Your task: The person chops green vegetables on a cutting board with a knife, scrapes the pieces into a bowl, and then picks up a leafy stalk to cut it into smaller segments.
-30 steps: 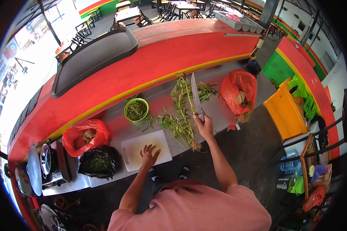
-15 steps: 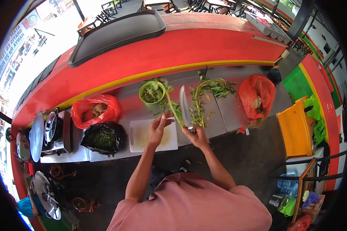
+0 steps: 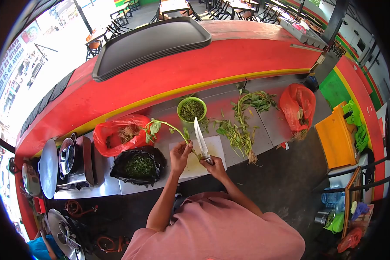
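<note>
My left hand (image 3: 180,157) pinches a long green stem (image 3: 174,127), whose leafy top leans left toward a red plastic bag. The lower end of the stem reaches my right hand (image 3: 215,166), which is closed around the handle of a knife (image 3: 200,139). The blade points up and away from me. Both hands are above a white cutting board (image 3: 214,149). Beyond the knife is a green bowl (image 3: 192,109) of chopped or picked leaves. A pile of leafy stems with roots (image 3: 242,134) lies on the metal counter to the right.
On the left are a red bag (image 3: 125,135) with roots, a black bag (image 3: 138,167) of greens, and a stove with a pot (image 3: 68,157). Another red bag (image 3: 297,108) lies right. Stacked trays (image 3: 151,47) rest on the red ledge. A person in blue (image 3: 45,247) is at lower left.
My left hand now holds the stem, where its fingers were apart from it before. The stem's leafy top has swung left, away from the bowl. The camera view has shifted.
</note>
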Tool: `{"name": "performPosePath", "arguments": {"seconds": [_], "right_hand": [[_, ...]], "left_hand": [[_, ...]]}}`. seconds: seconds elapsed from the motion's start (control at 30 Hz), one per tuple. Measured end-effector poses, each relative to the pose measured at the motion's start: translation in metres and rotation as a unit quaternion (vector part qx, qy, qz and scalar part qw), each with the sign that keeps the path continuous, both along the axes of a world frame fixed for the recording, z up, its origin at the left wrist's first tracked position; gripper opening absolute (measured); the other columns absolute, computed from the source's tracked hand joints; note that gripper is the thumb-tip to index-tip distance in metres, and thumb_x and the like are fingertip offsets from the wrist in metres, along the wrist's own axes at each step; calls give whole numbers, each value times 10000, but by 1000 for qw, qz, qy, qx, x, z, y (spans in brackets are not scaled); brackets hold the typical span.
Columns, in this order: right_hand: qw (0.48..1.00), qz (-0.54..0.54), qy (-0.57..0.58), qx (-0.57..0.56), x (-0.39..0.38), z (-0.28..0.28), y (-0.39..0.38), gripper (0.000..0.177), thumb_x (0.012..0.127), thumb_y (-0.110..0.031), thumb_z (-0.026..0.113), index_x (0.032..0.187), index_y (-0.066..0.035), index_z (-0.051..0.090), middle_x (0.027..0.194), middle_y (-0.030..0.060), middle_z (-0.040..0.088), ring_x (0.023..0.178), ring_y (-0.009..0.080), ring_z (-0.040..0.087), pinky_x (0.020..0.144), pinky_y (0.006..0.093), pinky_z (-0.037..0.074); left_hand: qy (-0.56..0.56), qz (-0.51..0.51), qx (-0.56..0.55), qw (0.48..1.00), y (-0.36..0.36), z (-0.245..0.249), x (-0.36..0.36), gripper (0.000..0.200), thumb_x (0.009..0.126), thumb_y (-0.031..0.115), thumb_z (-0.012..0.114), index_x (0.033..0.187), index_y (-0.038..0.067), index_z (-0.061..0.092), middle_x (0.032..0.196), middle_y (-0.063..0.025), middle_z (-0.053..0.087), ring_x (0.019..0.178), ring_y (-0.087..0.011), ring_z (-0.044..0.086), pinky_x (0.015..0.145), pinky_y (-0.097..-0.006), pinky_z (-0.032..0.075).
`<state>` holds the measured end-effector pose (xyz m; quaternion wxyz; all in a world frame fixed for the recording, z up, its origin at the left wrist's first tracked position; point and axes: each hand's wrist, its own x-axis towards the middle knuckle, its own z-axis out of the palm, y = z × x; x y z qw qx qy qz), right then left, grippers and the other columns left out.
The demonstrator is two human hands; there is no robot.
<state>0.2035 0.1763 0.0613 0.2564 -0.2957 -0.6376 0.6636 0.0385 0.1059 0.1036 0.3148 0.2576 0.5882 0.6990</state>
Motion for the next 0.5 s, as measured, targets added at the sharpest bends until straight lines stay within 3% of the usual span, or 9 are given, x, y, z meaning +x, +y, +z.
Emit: {"name": "performPosePath", "arguments": {"seconds": [0.1,0.23,0.33,0.4,0.5], "right_hand": [[1000,-26,-14,-1,-15,-11,-20,150,911,-157,712,961,-17,690,544,-77,453,436,20,387,409,238,275],[994,-66,4,-92,-21,-11,-40,149,936,-167,679,882,-32,650,552,-55,461,417,28,388,385,238,286],[992,-104,-2,-68,-26,-19,-45,164,945,-172,667,859,-37,628,559,-45,472,406,32,388,370,241,295],[988,-116,-6,-103,-20,-22,-47,167,947,-175,662,861,-36,628,561,-44,475,403,34,392,367,241,299],[988,-95,-13,-118,-19,-24,-30,174,950,-183,659,867,-34,629,565,-43,484,396,39,400,363,240,311]], "left_hand": [[-6,-11,17,1000,-11,-10,-14,259,935,169,697,1084,-41,664,878,-33,673,783,-82,610,718,-251,509],[-24,-20,8,999,-21,-22,-21,273,941,174,689,1100,-46,654,866,-34,670,785,-83,612,719,-257,517],[-63,-15,-28,998,-16,-33,-15,290,950,182,677,1117,-52,643,850,-42,672,775,-90,625,710,-259,525],[-13,-100,-47,994,-20,-42,-7,307,954,190,669,1139,-52,632,839,-58,675,758,-98,641,696,-255,531],[-4,-76,-66,995,-14,-50,4,304,954,182,665,1152,-46,631,822,-63,674,742,-102,649,682,-249,532]]}}
